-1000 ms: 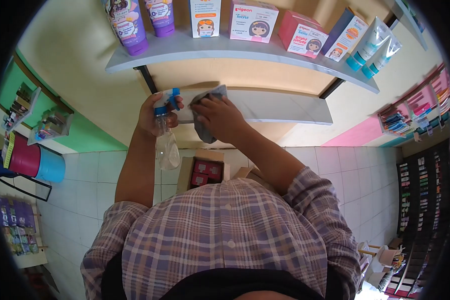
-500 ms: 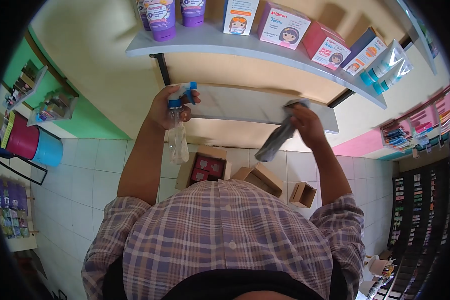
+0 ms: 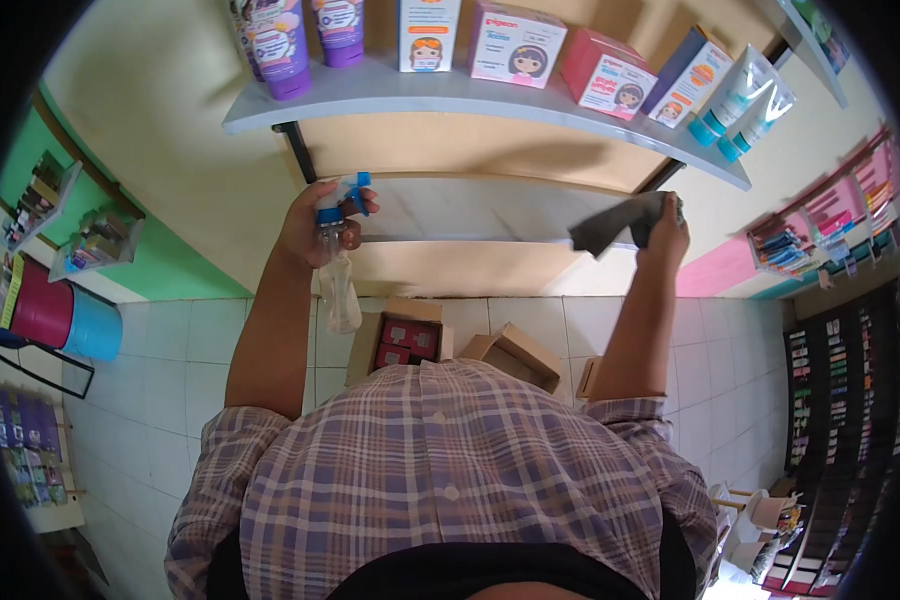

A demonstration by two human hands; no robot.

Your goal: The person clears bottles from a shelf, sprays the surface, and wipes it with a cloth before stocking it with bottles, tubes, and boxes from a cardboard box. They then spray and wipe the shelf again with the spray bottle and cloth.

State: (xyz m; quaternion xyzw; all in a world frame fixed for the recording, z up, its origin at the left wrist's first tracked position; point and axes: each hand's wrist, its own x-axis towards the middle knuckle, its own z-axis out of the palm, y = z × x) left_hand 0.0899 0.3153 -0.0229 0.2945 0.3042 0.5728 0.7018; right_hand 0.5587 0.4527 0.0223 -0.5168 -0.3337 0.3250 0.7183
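Observation:
My left hand is wrapped round the neck of a clear spray bottle with a blue and white trigger head. The bottle hangs upright in front of the left part of the lower shelf, which has a pale marbled top. At that shelf's right end, my right hand grips a dark grey cloth. The cloth's loose end hangs out to the left over the shelf surface.
Above, a grey shelf carries purple tubes, a pink box, other cartons and teal-capped tubes. An open carton with red boxes and another cardboard box stand on the tiled floor. Buckets are at the left.
My right hand has moved right to the lower shelf's end, and the cloth has swung from hanging down to trailing left. My left hand with the spray bottle has shifted slightly left.

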